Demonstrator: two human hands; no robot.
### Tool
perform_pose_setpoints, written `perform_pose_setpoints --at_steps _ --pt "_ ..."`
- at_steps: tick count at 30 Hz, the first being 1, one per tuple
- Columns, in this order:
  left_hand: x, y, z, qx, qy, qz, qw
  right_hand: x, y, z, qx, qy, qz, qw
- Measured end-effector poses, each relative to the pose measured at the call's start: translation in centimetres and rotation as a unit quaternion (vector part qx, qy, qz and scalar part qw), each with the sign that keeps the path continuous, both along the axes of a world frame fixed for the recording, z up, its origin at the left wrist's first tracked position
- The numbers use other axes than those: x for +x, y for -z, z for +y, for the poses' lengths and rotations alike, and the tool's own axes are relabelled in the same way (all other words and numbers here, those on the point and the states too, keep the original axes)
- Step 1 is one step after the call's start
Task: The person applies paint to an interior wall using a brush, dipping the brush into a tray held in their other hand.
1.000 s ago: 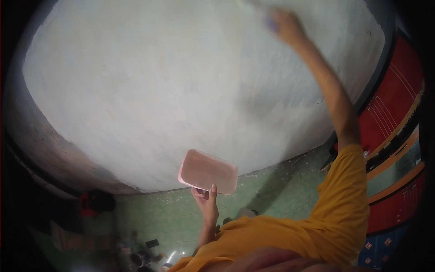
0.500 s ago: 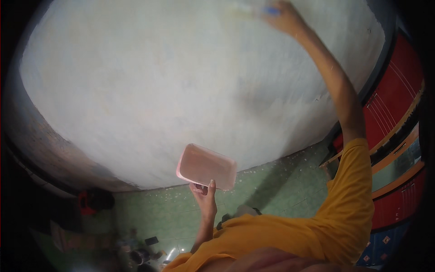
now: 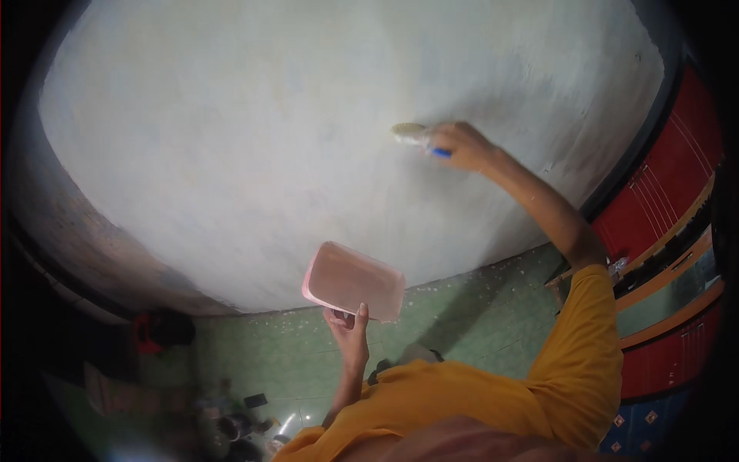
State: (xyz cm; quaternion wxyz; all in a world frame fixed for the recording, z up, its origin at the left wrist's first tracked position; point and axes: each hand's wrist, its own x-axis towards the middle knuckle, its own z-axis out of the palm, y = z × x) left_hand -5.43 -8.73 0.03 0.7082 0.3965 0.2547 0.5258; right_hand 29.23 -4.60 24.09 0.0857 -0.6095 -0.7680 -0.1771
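Closed round the blue handle of a paintbrush (image 3: 412, 134), my right hand (image 3: 462, 146) is raised in front of the wall (image 3: 254, 138). The brush points left, its pale bristles at or close to the wall; I cannot tell if they touch. The wall is patchy white. Lower down, my left hand (image 3: 350, 339) grips a pink rectangular plastic tub (image 3: 354, 282) by its near edge, thumb on the rim and fingers underneath. The tub is tilted, and its inside looks pinkish-brown; whether paint lies in it is hard to tell.
Green floor tiles (image 3: 292, 346) with white specks run along the wall's foot. At right stands a red cabinet (image 3: 654, 185) with wooden-edged parts. A red and black object (image 3: 162, 331) sits at lower left, near a small dark flat thing (image 3: 255, 400) and blurred clutter.
My right hand has come down the wall with the paintbrush, from the top edge to mid-height, and the elbow has bent more. My left hand and the tub have hardly moved.
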Motion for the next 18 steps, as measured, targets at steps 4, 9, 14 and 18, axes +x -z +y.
perform_pose_setpoints --at_steps 4,9,14,18 --pt "0.0 1.4 0.2 0.047 -0.009 0.027 0.998 2.6 -12.0 0.3 0.207 0.06 0.019 0.976" --pt "0.1 1.4 -0.5 0.038 -0.022 0.028 0.999 -1.5 -22.5 -0.2 0.404 0.073 -0.026 0.912" --pt "0.1 1.2 -1.2 0.001 -0.008 -0.001 1.0 2.6 -9.4 1.4 0.321 0.039 -0.192 0.927" --pt "-0.4 0.9 -1.0 0.02 -0.019 0.028 0.999 -0.1 2.1 0.1 0.085 -0.001 -0.048 0.995"
